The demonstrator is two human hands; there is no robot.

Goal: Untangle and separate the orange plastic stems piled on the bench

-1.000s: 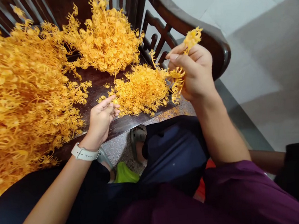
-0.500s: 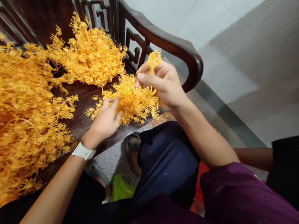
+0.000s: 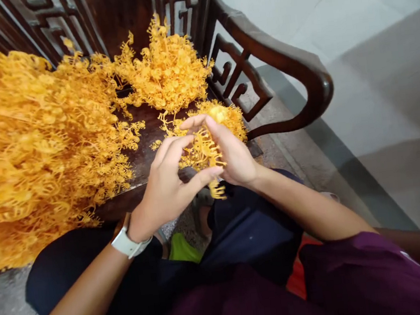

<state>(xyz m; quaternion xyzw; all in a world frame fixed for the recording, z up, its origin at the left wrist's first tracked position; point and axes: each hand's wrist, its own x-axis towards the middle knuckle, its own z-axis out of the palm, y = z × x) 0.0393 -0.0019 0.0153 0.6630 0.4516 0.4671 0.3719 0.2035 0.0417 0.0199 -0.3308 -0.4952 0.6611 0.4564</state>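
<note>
Head view: left hand [image 3: 166, 185], fingers apart; right hand [image 3: 238, 157], I can't tell; a loose hold could drop the yellow plastic-looking sprig [image 3: 205, 148] past the dark wooden table's [image 3: 144, 160] front edge.

One head-worn view looks forward and down, close over left hand [image 3: 165, 185] and right hand [image 3: 236, 157], toward the bench [image 3: 145, 160].

No readable text, labels, numbers, signs

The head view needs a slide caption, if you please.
Left hand and right hand around orange sprigs near a dark bench.
</note>
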